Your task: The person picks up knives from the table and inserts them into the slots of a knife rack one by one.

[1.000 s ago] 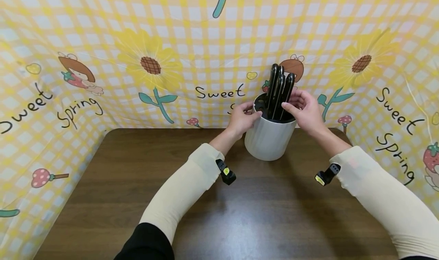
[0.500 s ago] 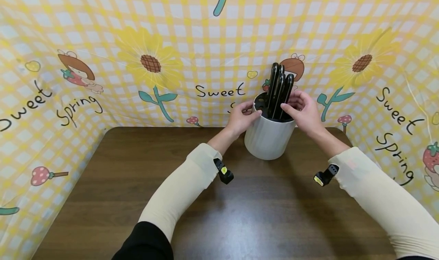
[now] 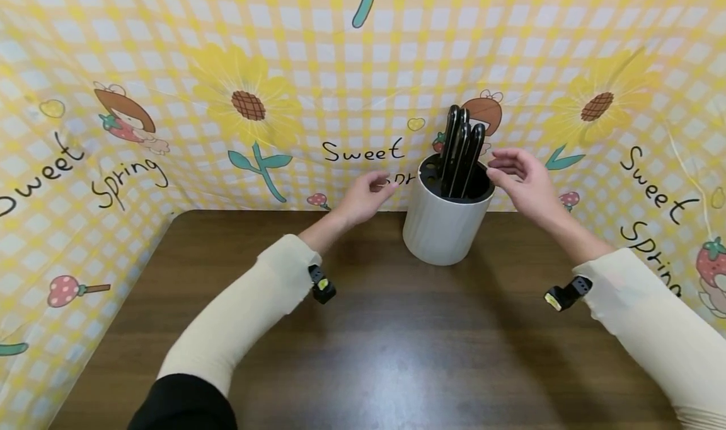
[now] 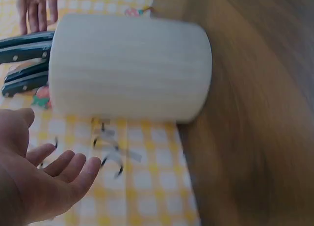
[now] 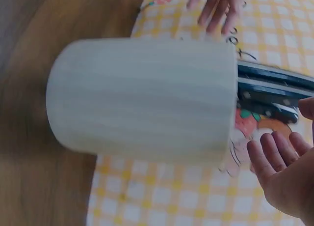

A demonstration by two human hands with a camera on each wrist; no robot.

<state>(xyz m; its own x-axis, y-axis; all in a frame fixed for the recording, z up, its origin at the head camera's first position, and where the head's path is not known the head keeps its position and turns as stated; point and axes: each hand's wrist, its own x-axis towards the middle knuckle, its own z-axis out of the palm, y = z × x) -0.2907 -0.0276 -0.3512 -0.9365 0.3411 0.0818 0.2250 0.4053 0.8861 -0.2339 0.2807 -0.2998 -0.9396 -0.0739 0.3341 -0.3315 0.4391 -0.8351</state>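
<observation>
A round white knife holder [image 3: 445, 231] stands upright near the table's back edge, its black insert showing several holes. Several knives with black riveted handles [image 3: 464, 149] stick up out of it; their blades are hidden inside. To its left, my left hand [image 3: 363, 198] hovers apart from the wall of the holder, fingers relaxed and holding nothing. My right hand [image 3: 524, 184] is just right of the rim, thumb and fingers spread loosely with nothing between them. Both wrist views show the holder's ribbed side [image 4: 130, 69] and the loose fingers [image 5: 274, 152] of each hand.
The brown wooden table [image 3: 363, 329] has its back edge right behind the holder. A yellow checked cloth [image 3: 340, 70] printed with flowers and lettering hangs behind and along both sides.
Both hands have let go of the knife holder's rim and drawn outward, the left hand to the left and the right hand to the right. The holder and knives stay in place.
</observation>
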